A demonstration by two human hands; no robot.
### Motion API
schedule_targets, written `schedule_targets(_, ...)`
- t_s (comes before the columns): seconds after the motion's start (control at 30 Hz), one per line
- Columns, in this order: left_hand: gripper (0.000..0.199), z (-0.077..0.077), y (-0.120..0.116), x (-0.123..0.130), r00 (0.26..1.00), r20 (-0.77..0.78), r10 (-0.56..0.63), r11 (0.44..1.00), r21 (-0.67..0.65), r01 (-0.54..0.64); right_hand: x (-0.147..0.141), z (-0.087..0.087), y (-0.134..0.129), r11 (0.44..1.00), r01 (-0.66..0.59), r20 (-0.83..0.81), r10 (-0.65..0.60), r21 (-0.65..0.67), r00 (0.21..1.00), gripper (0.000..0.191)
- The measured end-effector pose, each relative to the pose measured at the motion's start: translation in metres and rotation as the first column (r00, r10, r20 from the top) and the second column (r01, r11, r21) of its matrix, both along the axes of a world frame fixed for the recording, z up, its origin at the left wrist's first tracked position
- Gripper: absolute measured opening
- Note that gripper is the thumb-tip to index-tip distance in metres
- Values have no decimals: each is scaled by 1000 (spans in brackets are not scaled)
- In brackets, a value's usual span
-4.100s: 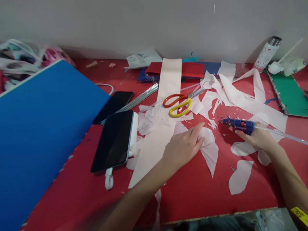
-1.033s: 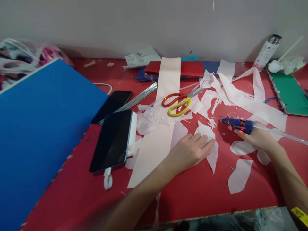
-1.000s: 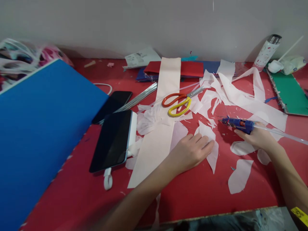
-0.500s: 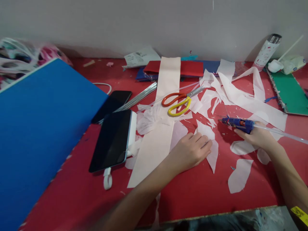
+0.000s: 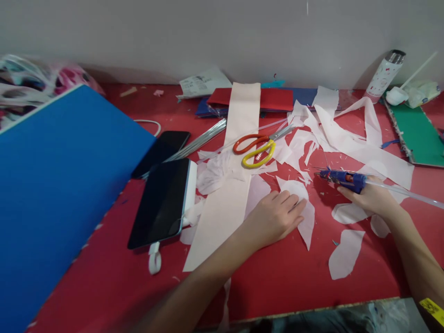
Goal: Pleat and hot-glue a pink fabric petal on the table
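Both hands are over the worktop [image 5: 277, 286]: my right hand [image 5: 376, 196] is wrapped around the glue gun [image 5: 343, 179], while my left hand [image 5: 275, 217] curls with its fingertips on a pale petal [image 5: 307, 226]; whether it pinches I can't tell. Near the wall [image 5: 208, 37], a lidded bottle [image 5: 383, 78] hides its contents, beside a white cup-like thing [image 5: 396, 96] with a stick. Far left, the blurred bag [image 5: 72, 81] shows pink inside.

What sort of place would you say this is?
Probably a craft workspace: the right hand holds a blue glue gun, with scissors and cut pale paper pieces on the red table.
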State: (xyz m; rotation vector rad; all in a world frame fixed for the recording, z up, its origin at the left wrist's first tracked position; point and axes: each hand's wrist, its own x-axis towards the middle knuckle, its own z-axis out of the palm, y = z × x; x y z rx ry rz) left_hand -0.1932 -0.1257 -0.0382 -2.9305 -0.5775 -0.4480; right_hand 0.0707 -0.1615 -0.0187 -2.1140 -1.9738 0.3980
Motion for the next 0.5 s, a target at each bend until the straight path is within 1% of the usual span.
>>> schedule_targets(0.2, 28, 0, 0, 0, 1000, -23, 7, 1000, -5, -7, 0, 0, 0, 1000, 7, 17, -8, 13, 1000, 37)
schedule_targets(0.5, 28, 0, 0, 0, 999, -32, 12, 1000, -15, -13, 0, -1, -1, 999, 3, 38, -5, 36, 999, 38)
